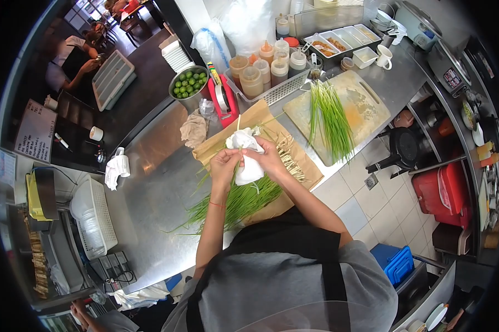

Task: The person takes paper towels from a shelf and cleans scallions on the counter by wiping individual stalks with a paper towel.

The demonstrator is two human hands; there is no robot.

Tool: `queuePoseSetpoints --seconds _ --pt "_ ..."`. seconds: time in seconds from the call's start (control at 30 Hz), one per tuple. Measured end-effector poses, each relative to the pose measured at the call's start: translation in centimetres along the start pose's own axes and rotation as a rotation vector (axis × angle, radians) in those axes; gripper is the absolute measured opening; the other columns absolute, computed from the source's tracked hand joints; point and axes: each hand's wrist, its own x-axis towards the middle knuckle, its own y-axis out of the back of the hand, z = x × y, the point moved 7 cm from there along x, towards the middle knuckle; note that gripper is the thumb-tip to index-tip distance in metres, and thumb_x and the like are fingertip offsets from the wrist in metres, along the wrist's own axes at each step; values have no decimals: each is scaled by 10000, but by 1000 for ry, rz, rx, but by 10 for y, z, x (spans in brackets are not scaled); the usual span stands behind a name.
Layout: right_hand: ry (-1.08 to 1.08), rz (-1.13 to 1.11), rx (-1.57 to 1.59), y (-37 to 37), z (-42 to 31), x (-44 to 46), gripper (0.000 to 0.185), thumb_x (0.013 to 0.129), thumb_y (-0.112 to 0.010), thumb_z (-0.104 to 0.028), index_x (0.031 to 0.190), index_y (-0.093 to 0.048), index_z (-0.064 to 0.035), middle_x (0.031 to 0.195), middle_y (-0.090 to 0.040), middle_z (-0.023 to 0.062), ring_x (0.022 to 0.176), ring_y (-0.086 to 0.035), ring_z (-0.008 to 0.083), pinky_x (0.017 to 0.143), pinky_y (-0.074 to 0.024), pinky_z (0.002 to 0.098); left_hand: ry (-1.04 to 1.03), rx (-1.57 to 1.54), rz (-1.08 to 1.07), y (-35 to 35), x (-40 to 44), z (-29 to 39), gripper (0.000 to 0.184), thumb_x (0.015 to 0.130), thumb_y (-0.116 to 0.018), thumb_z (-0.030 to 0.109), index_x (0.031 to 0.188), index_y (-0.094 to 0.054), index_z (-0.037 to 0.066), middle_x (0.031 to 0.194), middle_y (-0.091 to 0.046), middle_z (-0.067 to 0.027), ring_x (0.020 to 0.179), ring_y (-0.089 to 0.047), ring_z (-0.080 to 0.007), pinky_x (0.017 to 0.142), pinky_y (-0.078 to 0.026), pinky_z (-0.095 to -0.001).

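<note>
My left hand [225, 165] and my right hand [268, 159] meet over the counter, fingers pinched on a white paper towel [249, 170]. It is bunched above the fingers and hangs below them; a pale stalk pokes up by its top. Whether anything is wrapped inside is hidden. Beneath my hands, a spread of green chives [255, 203] lies on brown paper [311, 164], with pale root ends toward the right. Another bundle of chives [330, 119] rests on a cutting board [365, 102] to the right.
Behind the paper stand a red tape dispenser [223, 103], a metal bowl of limes [189, 86], crumpled brown paper [194, 128] and a basket of sauce bottles [252, 82]. A condiment tray [338, 43] sits farther back. Another person [72, 63] is beyond the counter at upper left.
</note>
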Motion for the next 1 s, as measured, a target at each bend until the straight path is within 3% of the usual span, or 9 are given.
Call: queuePoseSetpoints --seconds 0.2,0.43,0.47,0.57,0.7,0.8,1.0 --pt "-112 78 232 9 3 6 219 741 -656 -9 944 -590 36 807 -626 67 684 -593 112 594 -484 254 37 114 -26 -8 -15 5 81 788 -597 10 855 -594 -35 715 -615 -66 564 -531 -92 507 -383 -180" --pt "98 351 318 53 -25 42 231 746 -661 -30 955 -567 -1 840 -635 68 674 -614 144 600 -513 287 80 85 -47 4 -21 10 83 767 -620 8 834 -601 -37 707 -614 -72 589 -565 -105 557 -455 -209" --pt "146 370 349 57 -35 42 266 757 -624 16 1013 -551 17 868 -628 81 721 -610 148 635 -506 276 92 48 -29 7 -22 16 80 772 -618 17 834 -602 -32 713 -616 -71 598 -567 -105 559 -457 -214" --pt "84 314 235 53 -39 37 254 768 -602 22 1019 -563 8 874 -630 80 717 -610 148 630 -505 276 103 -47 15 14 -22 37 81 789 -609 46 838 -606 -18 737 -620 -67 630 -574 -106 567 -465 -230" --pt "-95 9 -43 14 -17 20 202 777 -607 -18 979 -601 -1 852 -632 59 710 -596 111 601 -479 249 63 -101 32 18 -2 45 104 809 -608 91 863 -609 2 805 -630 -62 698 -587 -100 602 -485 -243" --pt "-53 -261 -2 -22 -19 10 229 760 -655 -74 974 -613 -6 843 -635 30 724 -593 89 628 -471 234 29 -141 19 10 8 43 107 807 -614 89 871 -610 3 812 -632 -57 713 -587 -94 617 -486 -239" --pt "-113 -259 -25 -35 -22 8 231 708 -722 -94 900 -643 7 785 -630 34 652 -559 74 569 -442 220 -15 -198 -25 1 15 44 115 811 -616 99 884 -611 11 832 -620 -39 795 -572 -94 684 -480 -260"
